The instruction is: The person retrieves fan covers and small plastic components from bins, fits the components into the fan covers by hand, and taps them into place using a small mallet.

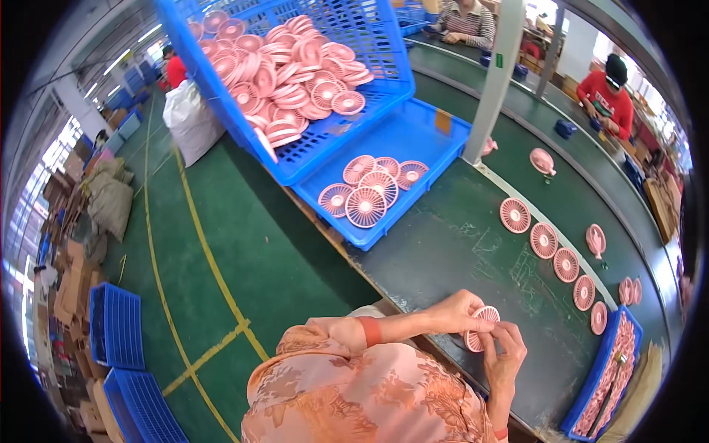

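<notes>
both hands met over the near edge of the dark green worktable [450, 251], pinching one pink round fan grille [481, 328] between them. the left hand [461, 310] came in from the left with its fingers curled down over the grille's upper rim, closed on it. the right hand [506, 354] rose from below, its fingertips gripping the grille's lower right edge, thumb side hidden. the grille was held tilted, just above the table surface, its slotted face turned toward the camera.

further out on the table a curved row of pink grilles [555, 255] lay flat, one after another, well apart from the hands. at the right edge a small blue bin [602, 384] held more pink parts. ahead, a shallow blue tray [413, 148] carried a few grilles, and a tilted blue crate [369, 81] above it was heaped with many more.
</notes>
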Tool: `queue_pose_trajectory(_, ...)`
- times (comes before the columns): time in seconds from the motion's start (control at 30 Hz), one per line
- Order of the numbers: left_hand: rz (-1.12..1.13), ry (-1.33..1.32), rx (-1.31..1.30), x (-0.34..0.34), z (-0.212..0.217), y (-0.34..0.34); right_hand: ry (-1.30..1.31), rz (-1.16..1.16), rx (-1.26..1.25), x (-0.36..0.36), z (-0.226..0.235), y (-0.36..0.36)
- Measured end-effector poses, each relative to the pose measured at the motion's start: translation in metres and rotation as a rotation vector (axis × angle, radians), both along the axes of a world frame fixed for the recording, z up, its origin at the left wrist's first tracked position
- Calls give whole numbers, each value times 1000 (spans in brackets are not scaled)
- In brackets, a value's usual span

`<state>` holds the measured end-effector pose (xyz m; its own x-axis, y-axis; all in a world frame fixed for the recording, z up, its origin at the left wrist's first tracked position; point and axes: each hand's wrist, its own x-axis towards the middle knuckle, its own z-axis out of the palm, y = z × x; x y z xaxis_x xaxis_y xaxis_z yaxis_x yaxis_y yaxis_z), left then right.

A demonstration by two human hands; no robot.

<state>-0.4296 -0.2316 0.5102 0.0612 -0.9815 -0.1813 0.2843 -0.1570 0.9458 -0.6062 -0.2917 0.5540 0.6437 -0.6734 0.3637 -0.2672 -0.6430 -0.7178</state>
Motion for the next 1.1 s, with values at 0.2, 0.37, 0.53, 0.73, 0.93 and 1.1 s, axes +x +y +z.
queue_pose_trajectory(0.2, 0, 65, -43, -5, 9, -3, -267, -1, 399, -4, -24, -13)
queue_pose_trajectory(0.37, -13, -81, -229, -5, 6, -8, -489, 34, 1277, -7, -29, -9)
queue_pose_trajectory(0.53, -45, -132, -201, -9, 9, -5, -463, 42, 1298, -12, -23, -7)
queue_pose_trajectory(0.73, -36, -148, -195, -6, 10, -4, -430, 85, 1280, -9, -23, -13)
queue_pose_trajectory(0.93, -122, -270, -222, -3, 16, 1, -353, 155, 1240, -17, -28, -19)
queue_pose_trajectory(1.1, -110, -380, -265, -5, 12, -14, -378, 14, 1088, -15, -19, -16)
